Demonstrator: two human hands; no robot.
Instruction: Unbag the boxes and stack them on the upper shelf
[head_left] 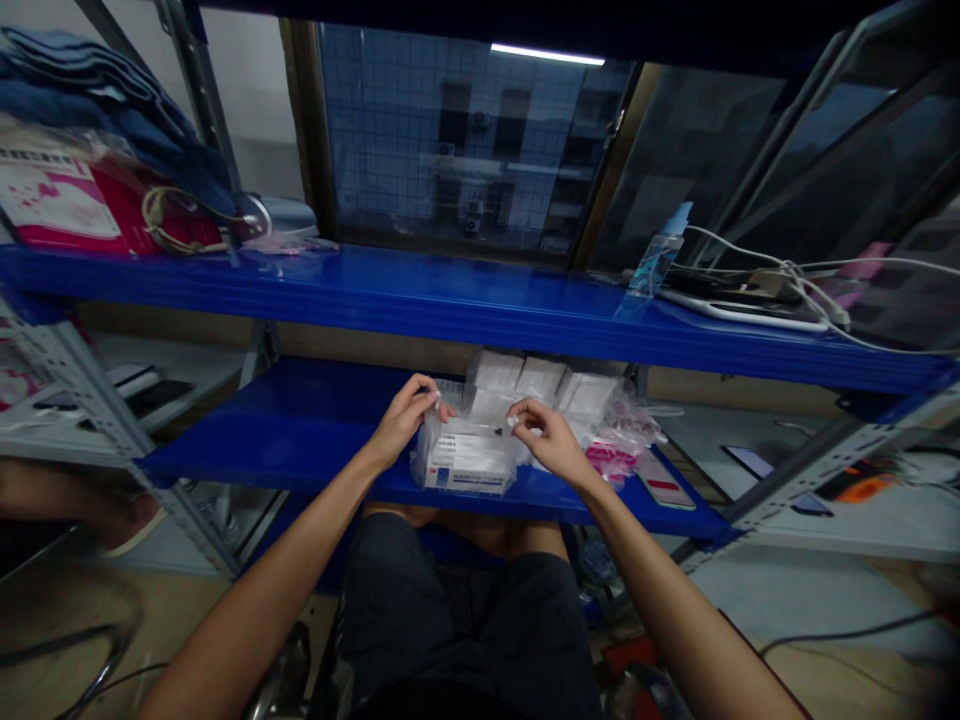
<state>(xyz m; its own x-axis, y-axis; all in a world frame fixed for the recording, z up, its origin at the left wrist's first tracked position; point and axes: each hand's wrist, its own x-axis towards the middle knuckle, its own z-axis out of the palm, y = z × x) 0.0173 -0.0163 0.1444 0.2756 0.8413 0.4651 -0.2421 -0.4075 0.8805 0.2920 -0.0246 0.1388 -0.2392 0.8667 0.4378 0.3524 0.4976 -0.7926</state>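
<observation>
A clear plastic bag wraps a stack of flat white boxes with printed labels and a blue patch on the front one. It lies at the front edge of the lower blue shelf. At its upper left, my left hand is closed in a pinch on what looks like the bag's plastic. My right hand pinches a whitish bit at the bag's upper right, apparently plastic too. Just behind, more white boxes sit in clear wrapping. The fine detail between my fingertips is blurred.
Pink-and-clear plastic packaging and a phone lie to the right. Overhead, the upper blue shelf carries a spray bottle, white cables and a red-and-white box. Another person's leg shows at left.
</observation>
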